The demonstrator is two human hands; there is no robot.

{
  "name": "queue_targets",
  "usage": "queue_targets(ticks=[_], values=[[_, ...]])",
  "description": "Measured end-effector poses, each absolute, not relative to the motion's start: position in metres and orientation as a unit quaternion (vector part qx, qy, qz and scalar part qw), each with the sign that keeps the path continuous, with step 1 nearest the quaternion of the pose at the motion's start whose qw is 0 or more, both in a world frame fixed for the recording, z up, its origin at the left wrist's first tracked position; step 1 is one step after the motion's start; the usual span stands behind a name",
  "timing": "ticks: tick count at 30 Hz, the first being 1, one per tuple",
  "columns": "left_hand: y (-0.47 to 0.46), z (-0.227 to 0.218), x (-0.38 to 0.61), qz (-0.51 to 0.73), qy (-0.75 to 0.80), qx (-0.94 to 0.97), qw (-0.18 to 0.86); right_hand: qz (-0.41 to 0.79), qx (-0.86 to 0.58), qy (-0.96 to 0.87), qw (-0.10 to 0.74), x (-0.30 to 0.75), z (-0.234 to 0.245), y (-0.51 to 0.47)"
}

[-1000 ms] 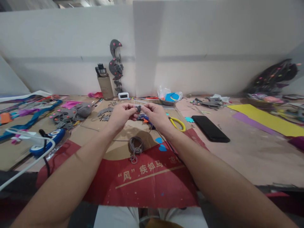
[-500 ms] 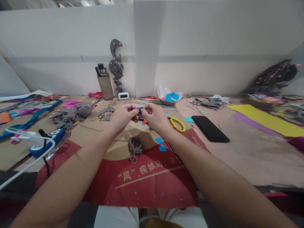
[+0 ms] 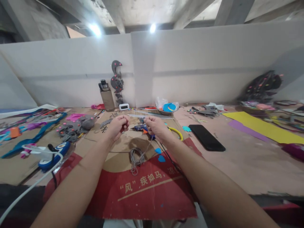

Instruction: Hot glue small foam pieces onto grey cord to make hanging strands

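My right hand (image 3: pixel 156 127) pinches a small grey piece (image 3: pixel 142 120) between thumb and fingertips, above the cardboard. A grey cord runs from below this hand down to a loose coil of grey cord (image 3: pixel 137 156). To the left and apart from it, my left hand (image 3: pixel 118 127) is closed with curled fingers; whatever it may hold is too small to make out. Between and behind the hands lies a dark blue tool with an orange part (image 3: pixel 142 127), partly hidden. A yellow handle (image 3: pixel 177 133) shows behind my right wrist. Two blue paper cutouts (image 3: pixel 161 158) lie beside the coil.
A black phone (image 3: pixel 206 137) lies at right, near yellow sheets (image 3: pixel 261 126). At left are grey felt pieces with pink dots (image 3: pixel 76 126) and a blue-and-white power strip (image 3: pixel 54 155). A bottle (image 3: pixel 107 96) and small white clock (image 3: pixel 123 107) stand by the wall.
My hands, which met over the small grey piece, have moved apart; the piece stays in my right hand. The camera view has tilted up, showing the ceiling lights.
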State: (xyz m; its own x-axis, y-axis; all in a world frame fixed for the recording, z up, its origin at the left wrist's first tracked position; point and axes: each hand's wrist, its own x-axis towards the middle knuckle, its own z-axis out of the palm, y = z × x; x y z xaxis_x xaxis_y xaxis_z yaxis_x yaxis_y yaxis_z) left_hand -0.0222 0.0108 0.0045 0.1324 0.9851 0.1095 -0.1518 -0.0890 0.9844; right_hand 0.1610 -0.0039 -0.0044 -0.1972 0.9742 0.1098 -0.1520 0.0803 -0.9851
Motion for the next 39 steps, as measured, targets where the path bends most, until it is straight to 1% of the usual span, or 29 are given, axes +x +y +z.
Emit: queue_targets(ticks=[4, 5, 9, 13, 16, 21, 24, 26, 30, 34, 36, 39], values=[[0.018, -0.004, -0.024, 0.521, 0.484, 0.520, 0.473, 0.555, -0.402, -0.536, 0.493, 0.158, -0.006, -0.004], [0.017, -0.004, -0.023, 0.511, 0.491, 0.527, 0.469, 0.547, -0.408, -0.541, 0.491, 0.157, -0.007, -0.004], [0.004, 0.002, -0.014, 0.470, 0.428, 0.557, 0.534, 0.485, -0.437, -0.587, 0.478, 0.156, -0.010, -0.003], [-0.004, 0.006, -0.008, 0.433, 0.407, 0.594, 0.542, 0.435, -0.443, -0.636, 0.459, 0.157, -0.012, -0.002], [-0.004, 0.004, -0.010, 0.414, 0.421, 0.618, 0.519, 0.408, -0.446, -0.660, 0.446, 0.156, -0.014, -0.003], [-0.005, 0.007, -0.014, 0.369, 0.463, 0.674, 0.442, 0.356, -0.457, -0.693, 0.429, 0.154, -0.019, -0.004], [-0.006, 0.009, -0.014, 0.348, 0.472, 0.680, 0.440, 0.344, -0.465, -0.698, 0.424, 0.154, -0.022, -0.004], [-0.005, 0.009, -0.014, 0.365, 0.464, 0.661, 0.462, 0.342, -0.473, -0.695, 0.420, 0.155, -0.022, -0.003], [0.003, 0.005, -0.018, 0.448, 0.453, 0.598, 0.486, 0.344, -0.493, -0.692, 0.401, 0.156, -0.021, -0.001], [0.009, 0.000, -0.024, 0.480, 0.442, 0.574, 0.494, 0.354, -0.489, -0.731, 0.317, 0.148, -0.026, -0.007], [0.010, -0.001, -0.024, 0.485, 0.432, 0.568, 0.506, 0.335, -0.485, -0.759, 0.276, 0.144, -0.030, -0.012], [0.009, -0.001, -0.021, 0.500, 0.423, 0.549, 0.519, 0.295, -0.498, -0.779, 0.241, 0.139, -0.034, -0.020]])
